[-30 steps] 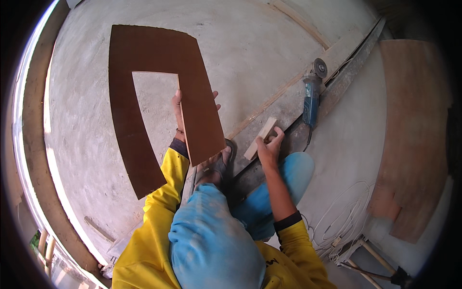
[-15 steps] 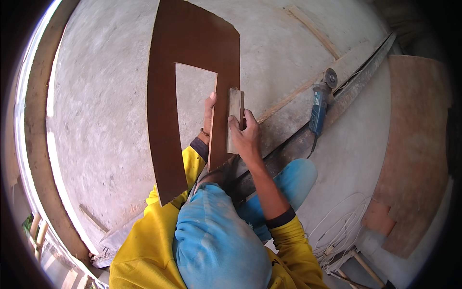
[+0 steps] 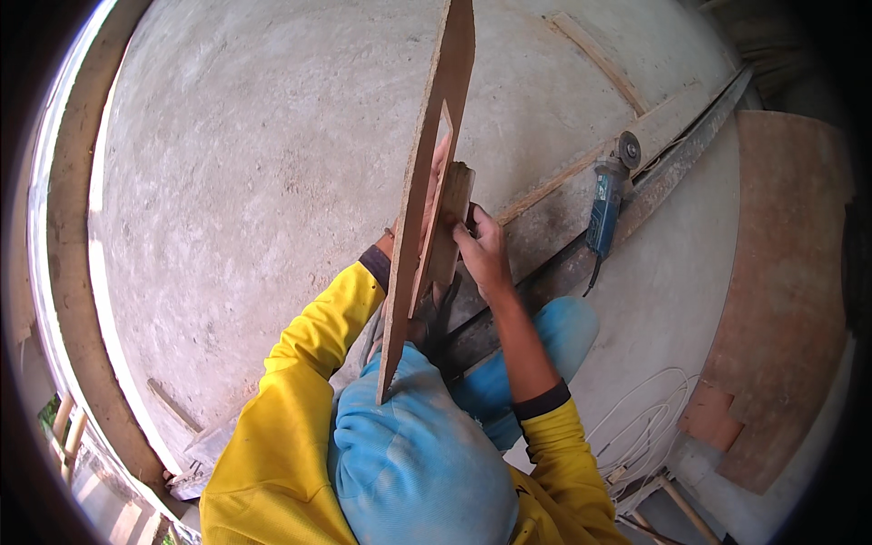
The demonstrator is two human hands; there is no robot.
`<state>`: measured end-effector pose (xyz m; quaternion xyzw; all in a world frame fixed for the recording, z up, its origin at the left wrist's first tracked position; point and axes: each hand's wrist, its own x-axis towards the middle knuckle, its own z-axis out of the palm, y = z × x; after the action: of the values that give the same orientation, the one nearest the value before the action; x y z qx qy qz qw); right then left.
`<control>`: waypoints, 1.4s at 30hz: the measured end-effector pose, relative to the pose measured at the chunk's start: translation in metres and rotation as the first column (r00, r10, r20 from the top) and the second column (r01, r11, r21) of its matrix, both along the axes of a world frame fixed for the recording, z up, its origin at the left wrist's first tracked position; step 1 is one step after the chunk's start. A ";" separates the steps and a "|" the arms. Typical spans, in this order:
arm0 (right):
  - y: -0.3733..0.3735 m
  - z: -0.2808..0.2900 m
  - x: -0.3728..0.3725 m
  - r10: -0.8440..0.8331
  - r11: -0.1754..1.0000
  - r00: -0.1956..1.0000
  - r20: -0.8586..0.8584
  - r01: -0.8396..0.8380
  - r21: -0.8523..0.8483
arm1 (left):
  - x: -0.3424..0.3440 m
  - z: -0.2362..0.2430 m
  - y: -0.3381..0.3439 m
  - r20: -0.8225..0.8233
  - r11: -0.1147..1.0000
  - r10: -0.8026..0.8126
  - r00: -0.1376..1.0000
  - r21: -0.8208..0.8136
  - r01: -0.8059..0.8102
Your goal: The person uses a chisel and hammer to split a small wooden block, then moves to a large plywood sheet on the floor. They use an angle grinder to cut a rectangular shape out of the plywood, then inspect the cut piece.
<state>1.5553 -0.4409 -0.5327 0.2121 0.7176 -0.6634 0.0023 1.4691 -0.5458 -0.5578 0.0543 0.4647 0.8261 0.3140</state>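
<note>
A thin brown wooden panel point(image 3: 452, 77) with a rectangular cut-out stands nearly edge-on in front of me, its lower corner against my blue-clothed leg. My left hand point(image 3: 435, 182) grips the panel from its left side; some fingers show through the cut-out, while the panel hides the rest. On the other side, my right hand point(image 3: 484, 250) is closed around a short, flat wooden block point(image 3: 461, 193). This block lies along the narrow strip beside the cut-out; whether it touches the strip cannot be made out.
A blue angle grinder point(image 3: 603, 216) with its disc upward rests by a long dark beam point(image 3: 668, 168) to the right. A large brown board point(image 3: 772, 291) lies on the far right, near a coil of white cable point(image 3: 640, 436). Wooden strips point(image 3: 599, 64) lie on the concrete floor point(image 3: 245, 163).
The panel has turned from showing its broad brown face to nearly edge-on, its lower corner shifting right. My right hand and the block have moved slightly right with it.
</note>
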 end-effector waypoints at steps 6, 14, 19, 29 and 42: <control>0.001 0.002 -0.004 -0.016 1.000 0.999 -0.031 0.016 0.008 | -0.009 0.013 0.000 0.016 0.995 -0.022 1.000 -0.099 0.023; 0.002 0.010 -0.012 0.000 0.998 0.999 -0.045 0.002 0.061 | -0.013 -0.009 -0.001 0.056 0.997 0.012 0.998 -0.079 -0.008; 0.003 0.000 -0.014 -0.002 0.991 1.000 -0.025 0.005 0.135 | -0.013 -0.023 0.004 0.080 0.992 0.100 0.992 -0.083 -0.093; -0.004 0.003 -0.017 -0.076 0.990 0.997 0.000 0.075 0.120 | -0.008 0.005 0.011 0.340 0.984 0.180 0.923 -0.068 -0.167; -0.007 -0.012 -0.016 -0.132 0.990 0.990 0.048 0.134 -0.043 | -0.013 -0.008 0.017 0.388 0.975 0.220 0.895 -0.054 -0.217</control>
<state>1.5391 -0.4478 -0.5448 0.2741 0.6862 -0.6735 -0.0209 1.4564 -0.5291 -0.5662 -0.1657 0.3994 0.8482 0.3059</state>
